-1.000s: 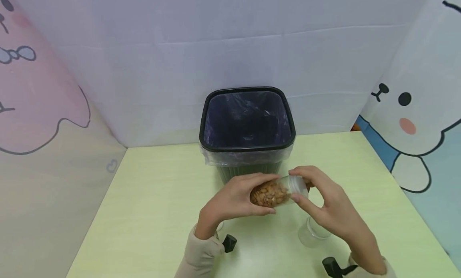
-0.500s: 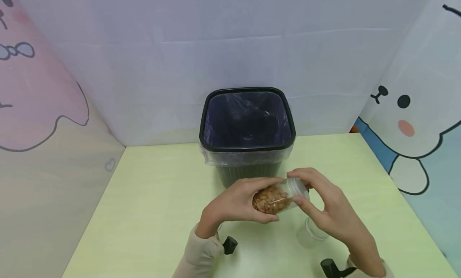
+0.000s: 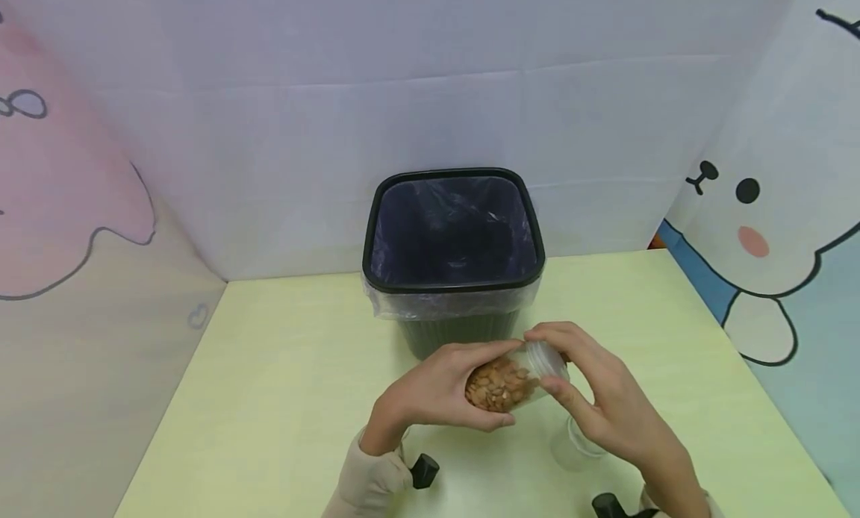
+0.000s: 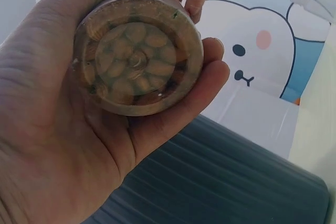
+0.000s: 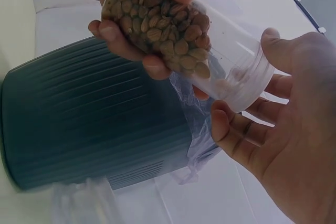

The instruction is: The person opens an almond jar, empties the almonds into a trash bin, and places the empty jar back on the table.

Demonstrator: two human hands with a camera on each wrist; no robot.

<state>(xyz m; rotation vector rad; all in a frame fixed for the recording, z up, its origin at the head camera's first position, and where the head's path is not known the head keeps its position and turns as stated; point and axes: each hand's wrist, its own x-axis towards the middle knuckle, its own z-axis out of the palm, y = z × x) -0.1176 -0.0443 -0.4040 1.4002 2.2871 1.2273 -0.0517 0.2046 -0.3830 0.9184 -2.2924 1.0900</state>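
Observation:
A clear jar of almonds (image 3: 500, 385) is held tilted in mid-air, its lid end pointing right and a little up. My left hand (image 3: 440, 389) wraps round the jar's base end. In the left wrist view the round bottom of the jar (image 4: 137, 59) faces the camera, almonds showing through it. The fingers and thumb of my right hand (image 3: 601, 395) pinch the translucent lid (image 3: 547, 360) at the other end. From the right wrist view, the lid (image 5: 247, 85) sits on the jar's mouth, and the almonds (image 5: 163, 30) fill the lower part.
Behind the hands stands a dark green bin (image 3: 457, 331) with a black rim and a clear plastic liner. A second clear container (image 3: 579, 443) is on the pale yellow table (image 3: 269, 398), partly behind the right hand. Printed cloth (image 3: 302, 145) hangs round the back and sides.
Both hands and the jar have come slightly down and left in the head view, which has itself shifted a little. The jar is a bit more tilted, lid still gripped.

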